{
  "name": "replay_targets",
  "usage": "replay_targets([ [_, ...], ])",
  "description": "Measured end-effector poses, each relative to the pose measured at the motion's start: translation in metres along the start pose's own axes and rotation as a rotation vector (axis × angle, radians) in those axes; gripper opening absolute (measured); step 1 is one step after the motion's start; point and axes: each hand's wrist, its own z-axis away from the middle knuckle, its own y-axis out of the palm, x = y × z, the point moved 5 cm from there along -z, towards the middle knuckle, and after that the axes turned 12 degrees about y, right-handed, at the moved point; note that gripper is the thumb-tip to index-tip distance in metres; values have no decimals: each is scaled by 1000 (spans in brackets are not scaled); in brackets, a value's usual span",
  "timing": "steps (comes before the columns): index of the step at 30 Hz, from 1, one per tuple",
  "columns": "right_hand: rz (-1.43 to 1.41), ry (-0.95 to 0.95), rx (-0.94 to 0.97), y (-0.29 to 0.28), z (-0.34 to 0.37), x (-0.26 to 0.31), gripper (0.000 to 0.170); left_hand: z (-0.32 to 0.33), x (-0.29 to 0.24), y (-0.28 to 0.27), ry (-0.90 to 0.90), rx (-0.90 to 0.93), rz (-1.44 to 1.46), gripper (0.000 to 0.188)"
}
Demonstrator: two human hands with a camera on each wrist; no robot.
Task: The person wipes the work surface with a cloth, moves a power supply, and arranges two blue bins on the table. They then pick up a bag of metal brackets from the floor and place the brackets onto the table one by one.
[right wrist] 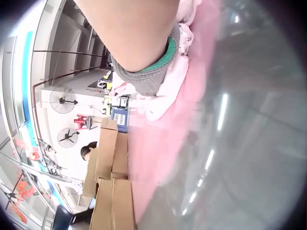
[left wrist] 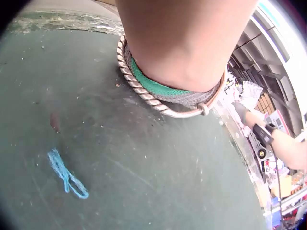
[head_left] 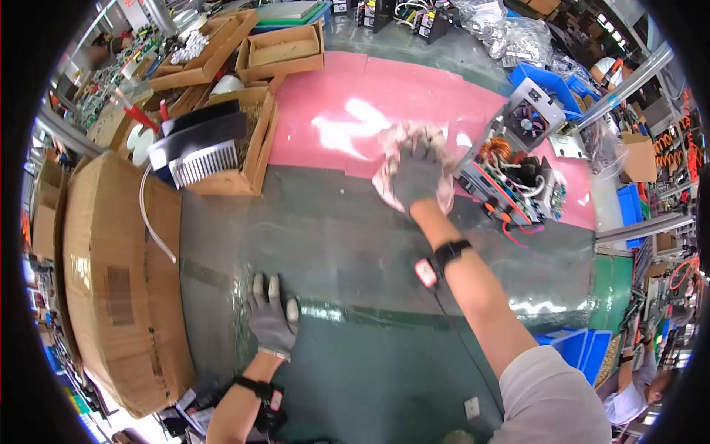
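A gloved right hand (head_left: 418,176) presses a crumpled pale pink cloth (head_left: 386,185) onto the pink mat (head_left: 310,103), its fingers spread over the cloth. In the right wrist view, the cloth (right wrist: 165,96) shows beyond the glove cuff (right wrist: 146,81). The gloved left hand (head_left: 272,322) rests on the green table surface (head_left: 355,370) near its left side, fingers extended, holding nothing. The left wrist view shows the cuff and a twisted metal bracelet (left wrist: 144,96) over the green surface; the fingers are hidden there.
An opened metal unit with a copper coil and wires (head_left: 510,174) stands right of the cloth. A large carton (head_left: 118,281) and cardboard trays (head_left: 285,52) line the left side. Blue bins (head_left: 573,351) sit at lower right. A blue string (left wrist: 67,177) lies on the table.
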Motion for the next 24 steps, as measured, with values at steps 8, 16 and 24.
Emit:
replay_targets([
  [8, 24, -248, 306, -65, 175, -85, 58, 3, 5, -7, -97, -55, 74, 47],
  [16, -141, -350, 1, -17, 49, 51, 54, 14, 16, -4, -192, -78, 78, 46],
  [24, -249, -953, 158, -37, 206, 159, 36, 27, -29, -27, -418, -98, 79, 42],
])
